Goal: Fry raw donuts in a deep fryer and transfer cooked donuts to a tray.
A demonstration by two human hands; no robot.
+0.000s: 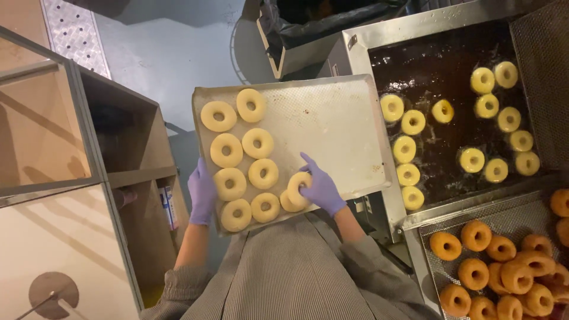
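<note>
A metal baking tray (332, 124) carries several raw, pale dough rings (240, 157) along its left side. My left hand (201, 192), in a purple glove, grips the tray's left edge from underneath. My right hand (320, 186), also gloved, pinches one tilted dough ring (296, 188) at the tray's near edge, beside another ring. The tray is held just left of a fryer (444, 53) of dark oil where several pale rings (483, 106) float.
Fried brown doughnuts (504, 272) lie heaped on a wire rack at lower right. A wooden shelving unit with glass panels (65, 148) stands at left. A lined bin (320, 26) sits behind the tray. A mesh screen (542, 71) edges the fryer's right.
</note>
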